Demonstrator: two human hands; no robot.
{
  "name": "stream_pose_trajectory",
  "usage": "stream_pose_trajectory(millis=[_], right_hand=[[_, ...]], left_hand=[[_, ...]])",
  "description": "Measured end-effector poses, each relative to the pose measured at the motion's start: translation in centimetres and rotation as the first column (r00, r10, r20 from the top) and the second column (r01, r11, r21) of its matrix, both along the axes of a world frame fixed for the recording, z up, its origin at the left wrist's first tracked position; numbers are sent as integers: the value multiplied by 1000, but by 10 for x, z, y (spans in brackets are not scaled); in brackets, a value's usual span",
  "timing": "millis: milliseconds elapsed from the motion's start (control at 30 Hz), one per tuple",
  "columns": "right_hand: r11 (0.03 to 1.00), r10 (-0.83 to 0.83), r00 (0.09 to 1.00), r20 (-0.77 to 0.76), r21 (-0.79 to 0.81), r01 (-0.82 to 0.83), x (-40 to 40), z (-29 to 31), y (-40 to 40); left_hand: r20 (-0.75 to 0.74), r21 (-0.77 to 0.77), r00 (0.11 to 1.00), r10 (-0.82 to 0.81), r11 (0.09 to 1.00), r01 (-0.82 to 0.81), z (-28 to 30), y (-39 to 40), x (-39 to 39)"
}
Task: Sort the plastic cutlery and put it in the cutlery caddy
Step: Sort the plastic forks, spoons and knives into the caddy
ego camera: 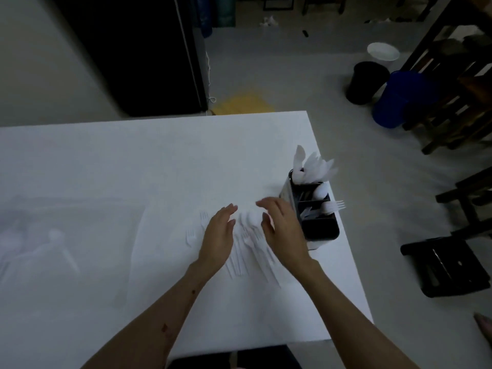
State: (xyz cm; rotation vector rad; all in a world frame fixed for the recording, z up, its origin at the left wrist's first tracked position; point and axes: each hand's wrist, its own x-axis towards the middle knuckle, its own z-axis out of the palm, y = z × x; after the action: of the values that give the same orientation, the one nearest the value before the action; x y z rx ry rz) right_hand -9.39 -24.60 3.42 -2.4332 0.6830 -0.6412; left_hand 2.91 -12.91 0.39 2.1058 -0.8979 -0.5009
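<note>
A pile of white plastic cutlery lies on the white table, hard to make out against it. My left hand and my right hand hover over the pile on either side, fingers apart, holding nothing. Two loose forks lie just left of my left hand. The dark cutlery caddy stands near the table's right edge, close to my right hand. Its far compartment holds several white spoons, the middle ones hold a spoon and a fork, and the nearest one looks dark.
More white cutlery, including a spoon, lies faintly at the far left. The table's right edge runs just past the caddy. On the floor beyond stand a black bin, a blue bucket, a white bowl and dark wooden chairs.
</note>
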Motion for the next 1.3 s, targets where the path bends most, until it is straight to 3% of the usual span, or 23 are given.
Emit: stream_pose_trajectory(millis=[233, 333, 433, 567, 733, 867, 1000, 1133, 1300], right_hand=[[940, -157, 893, -421, 215, 267, -13, -60, 42], [945, -163, 871, -463, 182, 273, -13, -65, 49], [956, -137, 886, -442, 175, 235, -11, -68, 56], [968, -21, 904, -427, 216, 124, -8, -72, 63], [880, -292, 899, -328, 275, 386, -3, -76, 54], [862, -235, 874, -426, 324, 390, 2, -80, 47], [778, -236, 871, -431, 453, 435, 7, -80, 46], [700, -315, 874, -370, 531, 478, 1, -74, 47], [685, -399, 867, -298, 532, 498, -5, -64, 49]], left_hand=[[118, 204, 977, -178, 967, 152, -45, 73, -5], [209, 381, 911, -355, 888, 258, -48, 84, -6], [290, 514, 851, -438, 822, 247, -51, 90, -4], [332, 501, 827, -453, 828, 252, -60, 98, -1], [241, 424, 879, -412, 859, 287, -55, 103, -3], [187, 324, 916, -354, 903, 283, -52, 106, -5], [159, 289, 936, -313, 922, 259, -52, 107, -6], [69, 226, 970, -232, 951, 211, -48, 101, -5], [-73, 126, 996, -59, 990, 67, -26, 74, -6]])
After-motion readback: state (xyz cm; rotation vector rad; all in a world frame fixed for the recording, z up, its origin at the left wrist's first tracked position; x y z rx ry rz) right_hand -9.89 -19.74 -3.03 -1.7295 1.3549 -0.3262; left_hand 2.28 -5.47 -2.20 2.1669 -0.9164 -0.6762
